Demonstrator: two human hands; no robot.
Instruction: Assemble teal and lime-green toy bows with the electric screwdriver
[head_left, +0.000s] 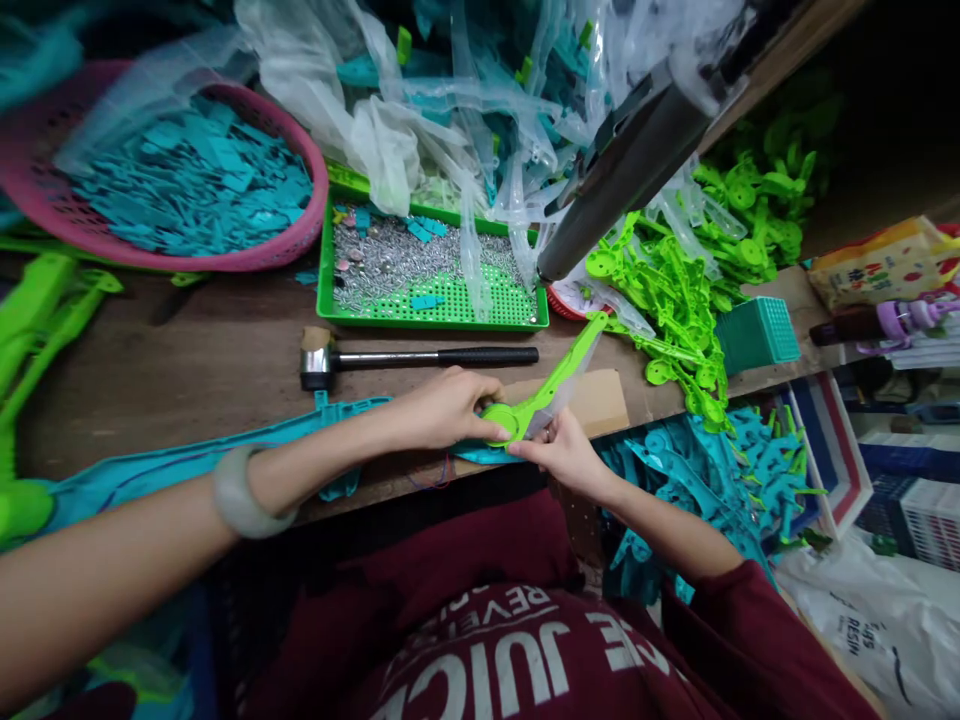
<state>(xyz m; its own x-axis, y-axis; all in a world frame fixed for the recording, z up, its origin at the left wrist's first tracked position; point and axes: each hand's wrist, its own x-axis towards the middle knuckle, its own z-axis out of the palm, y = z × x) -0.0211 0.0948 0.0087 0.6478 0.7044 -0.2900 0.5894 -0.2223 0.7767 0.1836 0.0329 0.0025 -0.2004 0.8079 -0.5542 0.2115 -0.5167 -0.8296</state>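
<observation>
Near the bench's front edge, my left hand [452, 405] grips the round end of a lime-green plastic part [551, 388], thumb and fingers closed on it. My right hand [564, 452] pinches the same part from below, by its translucent side piece. The green arm of the part slants up and to the right. Beneath my hands lies a long blue plastic part [180, 448] that stretches to the left along the edge. A piece of cardboard [600, 402] sits just right of the green part. A mallet [420, 357] with a black grip lies behind my left hand.
A green tray [435, 322] holds many small metal pins. Left of it stands a pink basket [319, 190] of blue pieces. Piles of lime-green parts [675, 300] and blue parts [675, 470] lie to the right. A dark metal tube [630, 170] slants down over the bench.
</observation>
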